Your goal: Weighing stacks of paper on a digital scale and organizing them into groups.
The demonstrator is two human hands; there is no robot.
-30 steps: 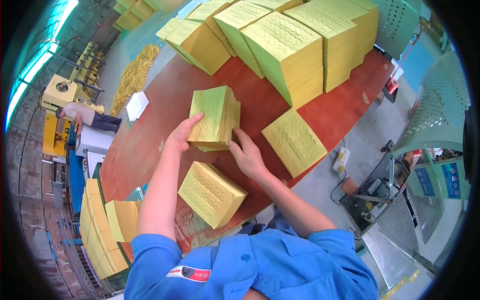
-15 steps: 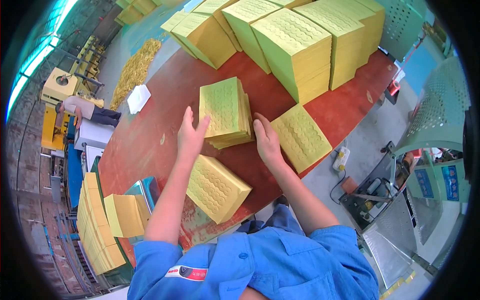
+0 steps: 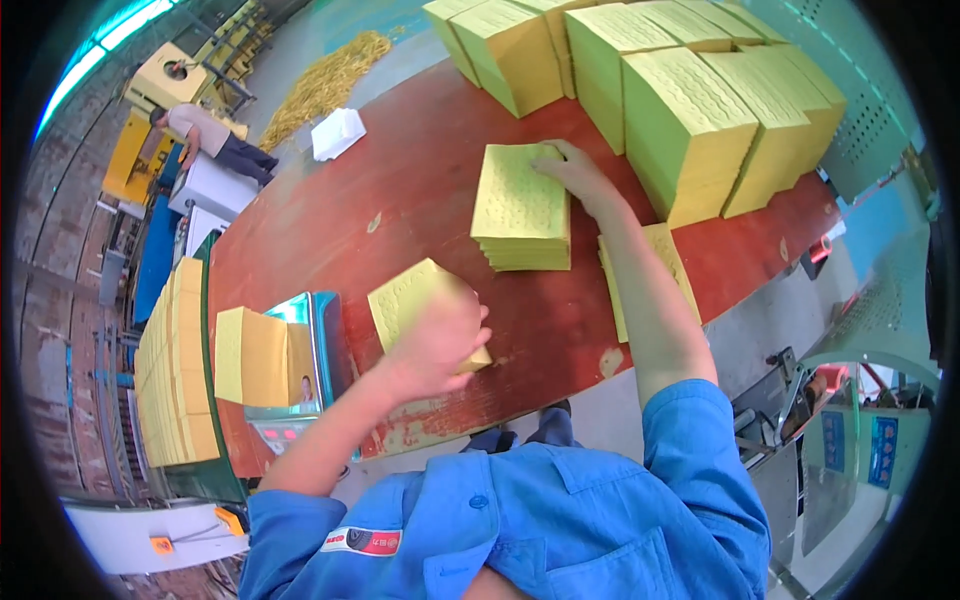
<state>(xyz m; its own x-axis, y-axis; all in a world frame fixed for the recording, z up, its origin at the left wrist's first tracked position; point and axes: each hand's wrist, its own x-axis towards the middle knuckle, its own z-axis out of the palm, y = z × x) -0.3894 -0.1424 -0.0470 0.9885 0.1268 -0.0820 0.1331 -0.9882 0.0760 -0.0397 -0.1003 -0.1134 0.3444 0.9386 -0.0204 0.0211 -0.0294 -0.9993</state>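
Observation:
A squared stack of embossed yellow paper [image 3: 515, 205] sits on the red table, its layered edges facing me. My right hand [image 3: 580, 178] is at its far right corner, fingers bent over the top edge; the thumb is hidden. Nearer to me and to the left lies a smaller stack of the same yellow paper [image 3: 400, 298]. Over it is my left hand [image 3: 435, 345], partly smeared by motion, covering much of its top; whether it grips the paper is unclear. Under my right forearm another yellow pile [image 3: 668, 250] is partly hidden.
Tall yellow paper stacks [image 3: 690, 140] stand along the far right of the red table [image 3: 400, 190]. At the left, a yellow stack [image 3: 250, 355] rests on a blue-edged device [image 3: 325, 345], beside a long row of stacks [image 3: 175, 370]. A person [image 3: 210, 140] works beyond.
My hands have left the two sides of the middle stack. The left has come back over the smaller stack; the right has moved to the middle stack's far corner. The view has shifted.

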